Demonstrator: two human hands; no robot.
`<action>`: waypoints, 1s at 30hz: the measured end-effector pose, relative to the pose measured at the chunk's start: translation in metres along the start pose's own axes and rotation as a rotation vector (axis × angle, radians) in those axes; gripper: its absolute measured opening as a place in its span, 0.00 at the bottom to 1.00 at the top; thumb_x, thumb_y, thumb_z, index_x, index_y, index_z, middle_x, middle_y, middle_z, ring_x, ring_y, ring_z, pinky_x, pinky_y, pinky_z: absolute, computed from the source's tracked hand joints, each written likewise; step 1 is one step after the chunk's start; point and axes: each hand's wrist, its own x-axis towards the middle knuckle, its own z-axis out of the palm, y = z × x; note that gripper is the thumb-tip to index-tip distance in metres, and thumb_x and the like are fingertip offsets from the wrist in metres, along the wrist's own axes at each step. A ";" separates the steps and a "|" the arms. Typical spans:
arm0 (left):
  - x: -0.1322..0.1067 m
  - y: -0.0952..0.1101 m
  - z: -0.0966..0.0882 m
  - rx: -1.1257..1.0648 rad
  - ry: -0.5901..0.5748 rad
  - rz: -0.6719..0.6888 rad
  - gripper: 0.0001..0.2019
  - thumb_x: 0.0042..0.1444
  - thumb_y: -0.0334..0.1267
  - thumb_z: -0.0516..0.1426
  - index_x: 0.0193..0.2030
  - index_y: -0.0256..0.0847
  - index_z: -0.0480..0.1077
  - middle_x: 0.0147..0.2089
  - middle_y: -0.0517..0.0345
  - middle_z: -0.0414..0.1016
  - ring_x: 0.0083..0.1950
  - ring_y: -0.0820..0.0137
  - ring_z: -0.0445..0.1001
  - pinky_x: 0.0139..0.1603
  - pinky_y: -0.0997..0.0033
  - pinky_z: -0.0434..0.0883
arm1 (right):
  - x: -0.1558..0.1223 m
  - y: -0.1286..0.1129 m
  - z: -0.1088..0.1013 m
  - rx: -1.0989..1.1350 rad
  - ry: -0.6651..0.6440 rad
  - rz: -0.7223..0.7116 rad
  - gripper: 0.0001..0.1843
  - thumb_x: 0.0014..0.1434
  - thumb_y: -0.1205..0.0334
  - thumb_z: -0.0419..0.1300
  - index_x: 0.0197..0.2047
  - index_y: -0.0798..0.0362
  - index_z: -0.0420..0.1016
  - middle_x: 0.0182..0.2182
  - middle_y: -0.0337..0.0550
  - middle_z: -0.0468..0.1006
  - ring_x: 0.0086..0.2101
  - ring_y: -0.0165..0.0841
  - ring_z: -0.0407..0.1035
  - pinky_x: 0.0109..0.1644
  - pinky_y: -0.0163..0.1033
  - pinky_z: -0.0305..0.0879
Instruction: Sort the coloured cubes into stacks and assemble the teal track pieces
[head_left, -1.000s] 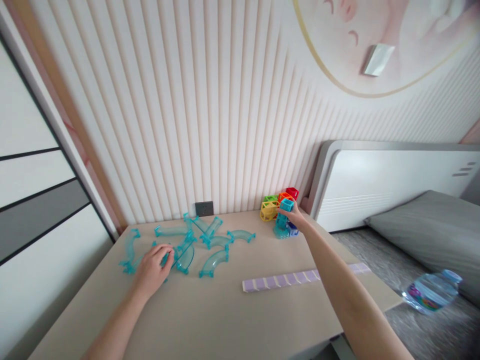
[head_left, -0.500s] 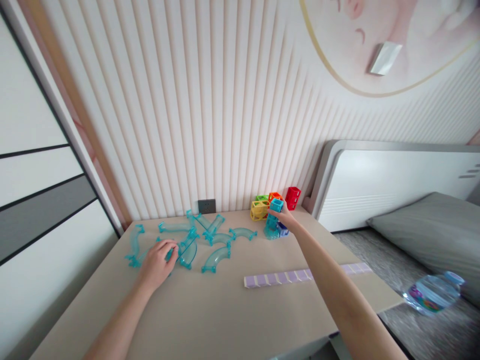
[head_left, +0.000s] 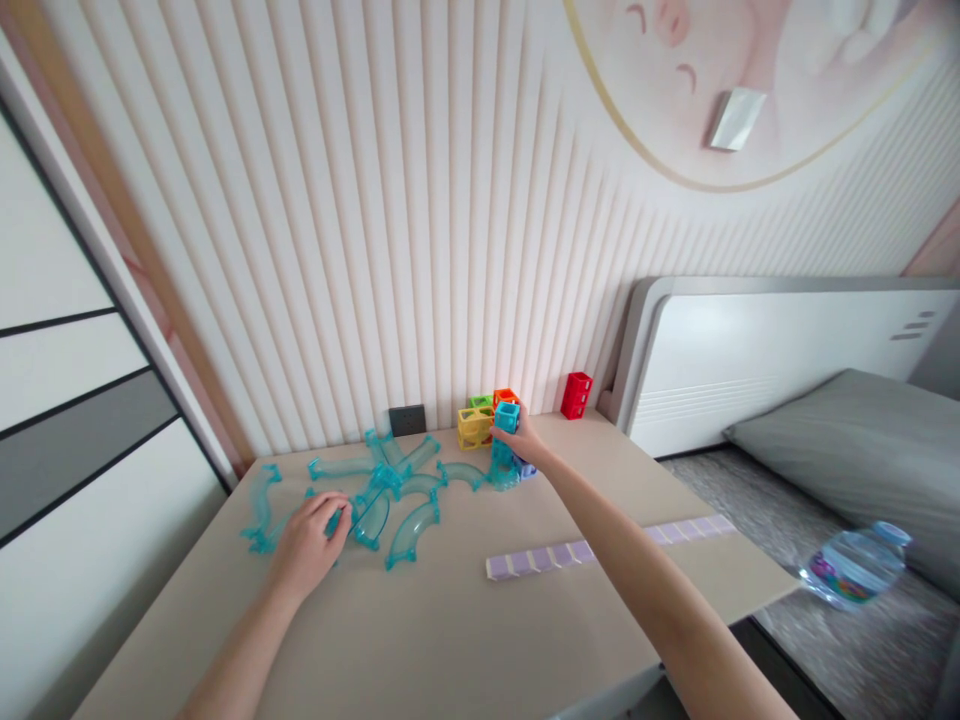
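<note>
My left hand point(head_left: 311, 540) is closed at the near left of the clear teal track pieces point(head_left: 414, 530). A bit of teal track point(head_left: 334, 520) shows between its thumb and fingers; the rest of that piece is hidden. My right hand point(head_left: 525, 440) is wrapped round a stack of teal blocks point(head_left: 504, 435), which stands upright on the desk. Touching or close beside this stack are a yellow block point(head_left: 474, 428), an orange block point(head_left: 505, 396), a green block point(head_left: 481, 402) and a dark blue block point(head_left: 524, 467), partly covered by the hand.
A red block stack point(head_left: 577, 395) stands by the wall at the desk's back right. A lilac strip point(head_left: 540, 562) lies under my right forearm. A black wall socket point(head_left: 406, 420) is behind the tracks. A water bottle point(head_left: 855, 565) lies on the bed to the right.
My right hand has slid the teal stack and the coloured blocks beside it left, away from the red stack and up to the track pieces. The left hand stays nearly in place.
</note>
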 end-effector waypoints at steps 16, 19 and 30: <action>0.001 0.013 -0.006 0.006 0.046 0.033 0.09 0.65 0.42 0.52 0.43 0.43 0.73 0.44 0.51 0.79 0.48 0.60 0.78 0.54 0.60 0.73 | -0.121 -0.043 -0.104 -0.418 -0.284 -0.029 0.25 0.65 0.42 0.55 0.58 0.45 0.76 0.57 0.52 0.77 0.59 0.49 0.68 0.66 0.59 0.59; 0.003 0.032 -0.011 -0.011 0.079 0.081 0.09 0.65 0.39 0.53 0.46 0.42 0.73 0.45 0.51 0.79 0.49 0.60 0.78 0.55 0.60 0.73 | -0.178 -0.023 -0.164 -0.680 -0.444 -0.077 0.27 0.62 0.43 0.60 0.61 0.41 0.74 0.61 0.49 0.73 0.64 0.51 0.61 0.69 0.63 0.53; -0.005 0.167 -0.029 -0.013 -0.123 0.558 0.18 0.65 0.38 0.55 0.61 0.42 0.68 0.53 0.46 0.79 0.56 0.58 0.75 0.59 0.54 0.70 | -0.216 -0.029 -0.140 -0.916 -0.242 -0.531 0.11 0.69 0.53 0.53 0.49 0.43 0.74 0.36 0.45 0.82 0.33 0.42 0.78 0.37 0.46 0.75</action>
